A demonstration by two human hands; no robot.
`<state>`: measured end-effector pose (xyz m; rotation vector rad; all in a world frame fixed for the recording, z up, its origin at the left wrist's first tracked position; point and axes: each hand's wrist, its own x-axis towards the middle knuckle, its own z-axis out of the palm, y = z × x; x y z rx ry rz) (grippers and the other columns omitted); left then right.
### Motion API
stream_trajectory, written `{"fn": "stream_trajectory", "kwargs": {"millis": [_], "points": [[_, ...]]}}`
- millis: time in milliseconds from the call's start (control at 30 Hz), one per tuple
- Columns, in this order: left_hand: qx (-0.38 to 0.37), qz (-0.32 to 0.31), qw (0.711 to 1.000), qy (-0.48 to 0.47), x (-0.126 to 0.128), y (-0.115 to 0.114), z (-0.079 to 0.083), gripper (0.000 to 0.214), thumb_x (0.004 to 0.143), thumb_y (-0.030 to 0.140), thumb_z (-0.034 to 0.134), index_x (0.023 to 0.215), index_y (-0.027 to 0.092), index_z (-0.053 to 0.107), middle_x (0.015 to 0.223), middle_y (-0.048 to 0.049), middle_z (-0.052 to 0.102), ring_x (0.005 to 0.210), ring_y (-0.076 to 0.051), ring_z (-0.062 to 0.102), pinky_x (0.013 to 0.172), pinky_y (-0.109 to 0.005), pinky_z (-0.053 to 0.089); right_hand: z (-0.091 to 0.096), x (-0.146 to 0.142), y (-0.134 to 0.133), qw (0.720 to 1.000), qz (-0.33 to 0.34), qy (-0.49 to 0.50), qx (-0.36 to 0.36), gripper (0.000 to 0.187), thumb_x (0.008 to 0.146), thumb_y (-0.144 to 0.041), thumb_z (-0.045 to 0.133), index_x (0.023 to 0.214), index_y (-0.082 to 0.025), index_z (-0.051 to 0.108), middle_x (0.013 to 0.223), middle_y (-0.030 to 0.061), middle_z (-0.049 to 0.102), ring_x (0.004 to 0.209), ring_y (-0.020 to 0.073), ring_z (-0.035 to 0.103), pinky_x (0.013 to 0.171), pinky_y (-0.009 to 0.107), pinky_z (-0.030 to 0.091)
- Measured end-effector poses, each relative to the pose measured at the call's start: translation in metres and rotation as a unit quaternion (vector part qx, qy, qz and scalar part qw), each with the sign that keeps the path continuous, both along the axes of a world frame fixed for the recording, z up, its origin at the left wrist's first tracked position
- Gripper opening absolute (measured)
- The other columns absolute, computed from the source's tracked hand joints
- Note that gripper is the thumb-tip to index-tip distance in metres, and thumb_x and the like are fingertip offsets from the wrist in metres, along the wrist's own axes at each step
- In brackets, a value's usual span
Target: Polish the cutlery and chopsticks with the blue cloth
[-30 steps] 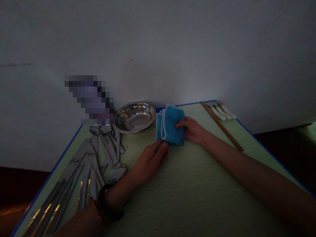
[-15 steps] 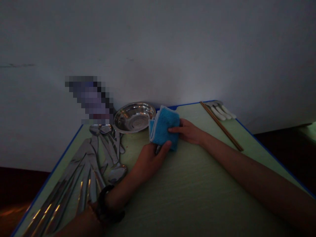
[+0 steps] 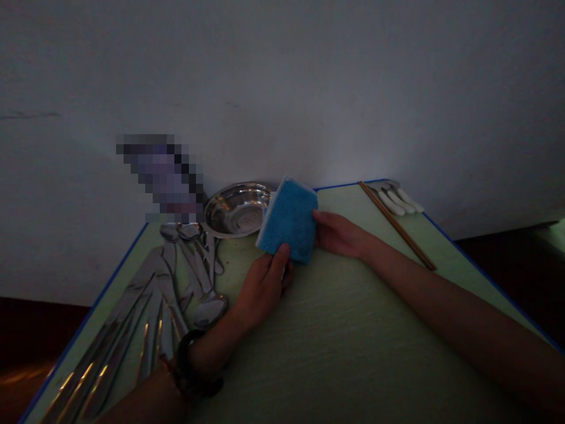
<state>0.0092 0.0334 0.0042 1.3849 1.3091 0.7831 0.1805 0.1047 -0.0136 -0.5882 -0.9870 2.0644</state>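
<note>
A folded blue cloth [image 3: 289,221] with pale edging is held up above the middle of the table. My left hand [image 3: 267,282] grips its lower edge, thumb on the front face. A small metal glint shows by the left fingers, but the item there is mostly hidden. At the cloth's right side, my right hand [image 3: 338,232] pinches the edge, its fingers partly behind the fabric. Just behind the cloth stands a shiny metal bowl [image 3: 236,215], its right rim covered.
Several metal spoons [image 3: 210,309] and long-handled utensils [image 3: 101,347] lie on the left of the green table [image 3: 326,353]. Brown chopsticks [image 3: 397,227] and white-handled cutlery [image 3: 399,203] rest at the right. A pixelated object [image 3: 161,176] leans near the wall [image 3: 282,88].
The cloth has turned, moved slightly up and left, and now shows a broader flat face. My left hand has shifted slightly left; my right thumb has moved to the cloth's edge.
</note>
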Motion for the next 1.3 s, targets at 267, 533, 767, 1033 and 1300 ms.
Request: {"fn": "stream_trajectory", "kwargs": {"millis": [267,533,767,1033,1300], "points": [[0.096,-0.019,0.990,0.099,-0.0011,0.0012,0.0054,0.044,0.089,0.040,0.029,0.053,0.019,0.044,0.053,0.0020,0.049,0.053,-0.013,0.049,0.055,-0.025,0.037,0.0017,0.0049,-0.0026,0.994,0.095,-0.040,-0.032,0.032,0.075,-0.029,0.061,0.102,-0.012,0.056,0.098,0.0108,0.066,0.082,0.0178,0.064,0.077,0.038,0.051],[0.109,-0.061,0.986,0.110,-0.0023,-0.0010,0.0037,0.044,0.090,0.038,0.033,0.058,0.017,0.055,0.060,0.0006,0.059,0.060,-0.014,0.055,0.062,-0.024,0.039,0.0021,0.0035,-0.0049,0.997,0.064,-0.028,-0.014,0.039,0.064,-0.013,0.068,0.102,-0.013,0.058,0.102,0.0078,0.066,0.091,0.0184,0.062,0.086,0.037,0.048],[0.122,-0.075,0.983,0.116,-0.0014,-0.0016,0.0037,0.044,0.090,0.035,0.032,0.066,0.018,0.065,0.070,-0.0017,0.065,0.070,-0.017,0.057,0.071,-0.025,0.040,0.0056,0.0021,-0.0073,0.997,0.065,-0.035,-0.016,0.040,0.062,-0.012,0.068,0.101,-0.012,0.059,0.100,0.0083,0.067,0.094,0.0206,0.061,0.087,0.040,0.047],[0.123,-0.089,0.981,0.119,-0.0022,0.0007,0.0042,0.046,0.091,0.035,0.031,0.067,0.018,0.067,0.072,-0.0005,0.065,0.070,-0.016,0.056,0.070,-0.023,0.039,0.0064,-0.0012,-0.0034,0.998,-0.065,0.001,-0.008,0.034,0.063,-0.016,0.067,0.096,-0.016,0.059,0.100,0.0058,0.066,0.096,0.0219,0.060,0.090,0.042,0.044],[0.079,-0.135,0.980,0.119,-0.0034,-0.0007,0.0024,0.055,0.092,0.042,0.025,0.051,0.018,0.053,0.053,-0.0002,0.059,0.056,-0.014,0.054,0.061,-0.024,0.037,0.0054,0.0008,-0.0018,0.997,-0.076,0.004,-0.006,0.029,0.066,-0.019,0.066,0.095,-0.017,0.060,0.095,0.0045,0.067,0.095,0.0210,0.060,0.092,0.041,0.043]]}}
